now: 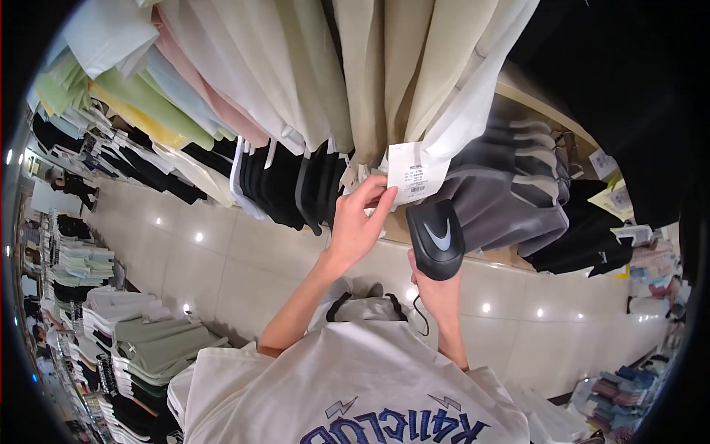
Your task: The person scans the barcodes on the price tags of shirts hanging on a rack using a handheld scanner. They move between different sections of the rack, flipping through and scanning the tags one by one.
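Note:
My left hand [358, 220] pinches the lower left edge of a white price tag [408, 175] between thumb and fingers. Printed lines and a barcode face me on the tag, which hangs at the lower ends of cream garments [403, 74]. A black barcode scanner [436, 251] with a grey curved mark is gripped in my right hand [438, 292], just below and right of the tag. The scanner hides most of that hand's fingers. From its base a black cable [421, 317] curls down. Scanner and tag are close but apart.
Light, pink, green and yellow garments [214, 81] hang along the upper left. Below them hang black garments [274, 181]; dark grey shirts [503, 200] on hangers are to the right. Folded clothes [163, 344] lie at lower left. Shiny floor tiles [214, 259] stretch beneath.

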Demonstrator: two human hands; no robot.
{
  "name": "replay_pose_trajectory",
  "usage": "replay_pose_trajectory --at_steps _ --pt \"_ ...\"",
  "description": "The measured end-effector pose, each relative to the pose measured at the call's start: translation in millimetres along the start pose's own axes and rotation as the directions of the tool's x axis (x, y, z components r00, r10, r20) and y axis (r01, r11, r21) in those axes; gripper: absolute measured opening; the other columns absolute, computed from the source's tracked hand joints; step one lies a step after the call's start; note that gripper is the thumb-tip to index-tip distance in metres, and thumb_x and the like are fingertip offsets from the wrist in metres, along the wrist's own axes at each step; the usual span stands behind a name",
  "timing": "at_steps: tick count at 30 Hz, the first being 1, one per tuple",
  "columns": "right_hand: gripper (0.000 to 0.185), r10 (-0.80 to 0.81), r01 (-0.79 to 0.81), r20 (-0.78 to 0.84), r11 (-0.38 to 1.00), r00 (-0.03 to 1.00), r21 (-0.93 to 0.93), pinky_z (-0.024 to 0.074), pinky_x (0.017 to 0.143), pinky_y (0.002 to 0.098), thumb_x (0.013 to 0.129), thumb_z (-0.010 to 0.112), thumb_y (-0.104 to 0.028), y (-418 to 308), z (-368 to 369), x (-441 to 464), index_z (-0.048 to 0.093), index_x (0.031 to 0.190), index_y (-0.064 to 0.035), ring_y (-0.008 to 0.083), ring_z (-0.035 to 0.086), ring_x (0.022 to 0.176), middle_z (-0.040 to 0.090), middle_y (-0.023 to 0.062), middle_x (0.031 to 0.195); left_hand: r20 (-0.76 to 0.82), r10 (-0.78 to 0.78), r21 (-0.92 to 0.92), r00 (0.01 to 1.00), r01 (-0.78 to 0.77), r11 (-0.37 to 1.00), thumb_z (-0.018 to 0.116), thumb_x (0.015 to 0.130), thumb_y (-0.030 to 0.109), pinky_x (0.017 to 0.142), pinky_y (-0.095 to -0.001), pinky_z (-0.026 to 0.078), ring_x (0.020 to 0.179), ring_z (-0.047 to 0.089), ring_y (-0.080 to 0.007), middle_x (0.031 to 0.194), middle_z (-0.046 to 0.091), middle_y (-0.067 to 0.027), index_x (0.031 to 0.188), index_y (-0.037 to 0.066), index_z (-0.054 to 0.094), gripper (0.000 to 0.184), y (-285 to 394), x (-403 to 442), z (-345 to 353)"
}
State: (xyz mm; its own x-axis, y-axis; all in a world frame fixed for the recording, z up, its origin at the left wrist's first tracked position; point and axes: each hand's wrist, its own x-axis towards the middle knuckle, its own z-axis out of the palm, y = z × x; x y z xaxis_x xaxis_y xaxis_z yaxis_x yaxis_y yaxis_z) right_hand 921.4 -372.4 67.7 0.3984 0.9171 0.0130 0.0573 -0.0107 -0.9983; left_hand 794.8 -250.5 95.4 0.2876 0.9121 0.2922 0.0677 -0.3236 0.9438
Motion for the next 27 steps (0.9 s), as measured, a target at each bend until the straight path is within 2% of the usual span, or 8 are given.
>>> replay_pose_trajectory --at_steps 5,12,18,20,23,27 --pt "0.013 0.001 -0.002 0.035 1.0 0.999 0.027 0.0419 0.051 0.0242 0.09 0.071 -0.009 -2 8 6 0.061 0.091 -0.0011 0.007 0.053 0.055 0.057 -0.0005 0.065 -0.019 0.046 0.029 0.999 -0.045 0.999 0.061 0.097 0.008 0.071 -0.0265 0.052 0.078 0.063 -0.0091 0.088 0.07 -0.0085 0.103 -0.004 0.062 0.014 -1 0 -6" --pt "0.011 0.052 -0.053 0.03 0.998 0.998 0.03 0.041 0.05 0.0241 0.092 0.069 -0.008 -6 18 9 0.061 0.091 -0.0009 0.0073 0.052 0.054 0.056 -0.0005 0.063 0.004 0.012 0.039 1.0 -0.012 0.999 0.061 0.097 0.009 0.072 -0.0274 0.052 0.08 0.065 -0.0114 0.09 0.07 -0.0095 0.106 -0.004 0.063 0.016 -5 0 -17" --pt "0.012 0.07 -0.067 -0.061 0.997 0.996 0.045 0.0405 0.049 0.024 0.092 0.068 -0.008 -11 32 5 0.06 0.096 -0.0006 0.0071 0.052 0.054 0.056 -0.0003 0.063 0.069 0.036 0.015 0.997 -0.037 0.999 0.061 0.096 0.007 0.075 -0.0287 0.053 0.083 0.067 -0.013 0.092 0.07 -0.0093 0.106 -0.004 0.064 0.015 -12 0 -28" --pt "0.012 0.103 -0.102 -0.132 0.995 0.986 0.017 0.0421 0.052 0.0252 0.088 0.072 -0.008 -10 40 -1 0.063 0.089 0.0001 0.0068 0.052 0.057 0.059 -0.0011 0.069 0.1 0.05 0.01 0.994 -0.052 0.999 0.059 0.097 0.007 0.076 -0.0289 0.053 0.086 0.069 -0.0148 0.093 0.07 -0.0098 0.106 -0.004 0.064 0.015 -14 -2 -37" --pt "0.012 0.14 -0.141 -0.235 0.99 0.962 0.016 0.0424 0.053 0.0251 0.088 0.072 -0.008 -11 62 -12 0.063 0.09 -0.0003 0.007 0.053 0.058 0.06 -0.0006 0.07 0.178 -0.001 -0.091 0.984 0.017 0.996 0.057 0.098 0.006 0.078 -0.029 0.053 0.09 0.072 -0.0183 0.095 0.07 -0.0103 0.107 -0.004 0.064 0.015 -23 -9 -59" --pt "0.012 0.12 -0.119 -0.258 0.993 0.959 0.019 0.0426 0.055 0.025 0.089 0.071 -0.009 -7 108 -30 0.063 0.091 -0.0008 0.0064 0.053 0.062 0.06 -0.0009 0.073 0.22 -0.045 -0.029 0.974 0.052 0.998 0.057 0.098 0.006 0.079 -0.029 0.053 0.09 0.071 -0.0168 0.096 0.071 -0.0094 0.107 -0.003 0.064 0.015 -41 -33 -108"
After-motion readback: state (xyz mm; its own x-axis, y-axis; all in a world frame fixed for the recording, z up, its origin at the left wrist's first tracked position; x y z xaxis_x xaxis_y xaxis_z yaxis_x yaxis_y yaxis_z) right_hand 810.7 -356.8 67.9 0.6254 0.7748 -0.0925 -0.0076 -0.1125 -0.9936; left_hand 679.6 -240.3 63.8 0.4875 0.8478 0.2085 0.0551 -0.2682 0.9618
